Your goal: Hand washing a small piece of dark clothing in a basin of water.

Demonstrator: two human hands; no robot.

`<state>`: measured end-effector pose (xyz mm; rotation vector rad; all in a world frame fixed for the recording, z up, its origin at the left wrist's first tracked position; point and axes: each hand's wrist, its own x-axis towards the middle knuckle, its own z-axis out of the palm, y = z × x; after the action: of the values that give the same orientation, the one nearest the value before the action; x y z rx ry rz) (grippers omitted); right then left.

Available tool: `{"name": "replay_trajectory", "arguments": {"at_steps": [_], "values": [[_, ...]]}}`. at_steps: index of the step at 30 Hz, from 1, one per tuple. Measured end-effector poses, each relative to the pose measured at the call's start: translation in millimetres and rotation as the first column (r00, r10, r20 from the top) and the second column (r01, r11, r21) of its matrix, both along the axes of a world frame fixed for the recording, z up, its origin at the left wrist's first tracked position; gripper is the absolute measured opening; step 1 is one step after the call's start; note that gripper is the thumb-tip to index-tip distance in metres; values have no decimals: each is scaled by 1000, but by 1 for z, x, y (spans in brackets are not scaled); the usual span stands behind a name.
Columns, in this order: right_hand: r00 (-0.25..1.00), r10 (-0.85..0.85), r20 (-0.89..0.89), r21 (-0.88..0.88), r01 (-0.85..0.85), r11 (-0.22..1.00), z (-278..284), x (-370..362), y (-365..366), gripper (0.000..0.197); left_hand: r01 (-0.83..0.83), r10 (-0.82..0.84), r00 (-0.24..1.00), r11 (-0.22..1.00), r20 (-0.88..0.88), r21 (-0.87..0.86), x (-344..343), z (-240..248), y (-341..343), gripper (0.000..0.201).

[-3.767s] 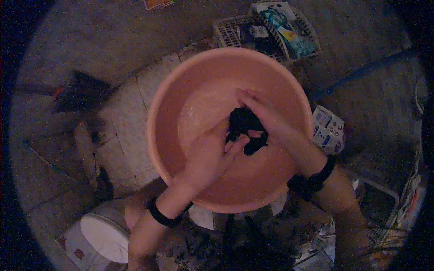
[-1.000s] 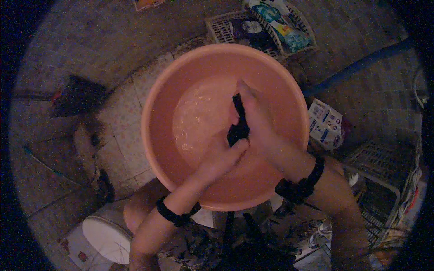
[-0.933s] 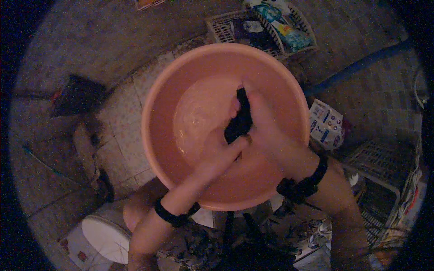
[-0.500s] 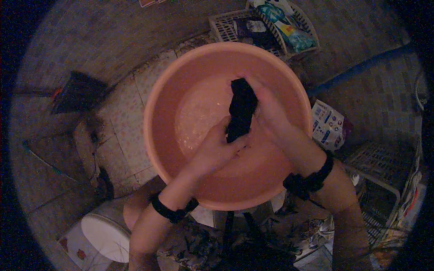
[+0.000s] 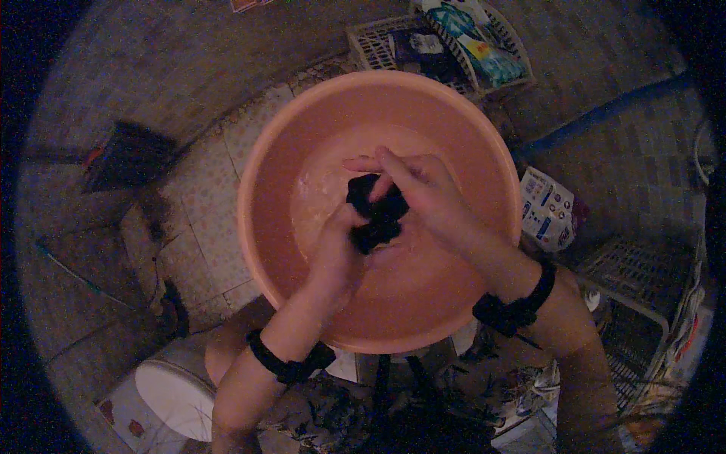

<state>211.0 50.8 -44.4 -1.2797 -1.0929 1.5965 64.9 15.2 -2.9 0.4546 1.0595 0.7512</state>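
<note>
A small black cloth (image 5: 370,198), shaped rather like a sock, is bunched up between my hands over a round peach-coloured basin (image 5: 261,250). My left hand (image 5: 336,246) is closed on its lower left part. From the upper right, my right hand (image 5: 423,193) grips the cloth's upper part, with some fingers stretched past it to the left. Shallow water (image 5: 314,200) glints at the bottom of the basin. Both wrists wear black bands. The cloth's underside and several left fingertips are hidden.
Behind the basin stand plastic baskets (image 5: 370,57) with packets in them. To the right are a white and purple bag (image 5: 546,212) and a rack-like crate (image 5: 628,333). A dark dustpan (image 5: 128,155) leans at left; a white-lidded bucket (image 5: 174,397) stands at lower left.
The cloth, stretched out lengthwise before, is now crumpled into a shorter bunch and sits further left. My right hand has moved left and curled over it; my left hand has turned more upright.
</note>
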Motion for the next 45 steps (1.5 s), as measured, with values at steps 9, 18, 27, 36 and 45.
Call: {"name": "replay_trajectory", "arguments": {"at_steps": [9,18,27,36,45], "values": [[982,-167,90,117,156,981,14,-12,-6,36,-77,73,990,997,123,26,1,-4,10,54],[921,-389,-7,-43,389,920,10,-23,-4,39,125,110,830,919,-547,375,19,-9,4,46],[919,-358,-167,-260,309,915,30,-52,-23,41,192,305,632,829,-712,525,12,-20,8,47],[893,-449,27,-262,440,859,18,-41,-17,49,410,191,691,691,-697,595,8,-13,8,44],[923,-352,156,-195,378,905,27,-33,-8,55,175,182,865,765,-468,620,10,-15,0,41]]}}
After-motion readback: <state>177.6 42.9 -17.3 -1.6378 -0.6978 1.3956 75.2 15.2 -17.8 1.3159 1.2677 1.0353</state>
